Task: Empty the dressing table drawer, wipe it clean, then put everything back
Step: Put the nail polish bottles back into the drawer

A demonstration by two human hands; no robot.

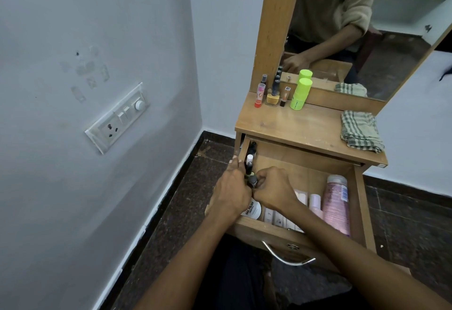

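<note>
The drawer (359, 202) of the wooden dressing table (293, 126) stands pulled out, a bare stretch of its pale floor showing toward the back. Along its left wall stand small nail-polish bottles (250, 160), one white-capped, others dark. At the front edge lie a white round jar (254, 210), a row of pale little tubes (276, 218), a small pink bottle (315, 203) and a tall pink bottle (336, 204) near the right wall.

The left hand (231, 190) reaches over the drawer's left wall, fingers curled among the standing bottles; what exactly they hold cannot be told. The right hand (274, 187) is curled beside it, pinching a dark-capped bottle (252, 181) between the two hands.

The forearms cover much of the front row, and the drawer's back left corner lies in shadow under the tabletop. The curved metal handle (286, 256) is partly behind the right arm.

The jar's lid reads "NAIL POLISH"; the smaller line beneath is illegible, as is the pink bottle's label.

On the tabletop, a green tube (300, 94) and several small cosmetics (272, 94) stand at the back left corner, and a folded checked cloth (360, 131) lies at the right edge.
</note>
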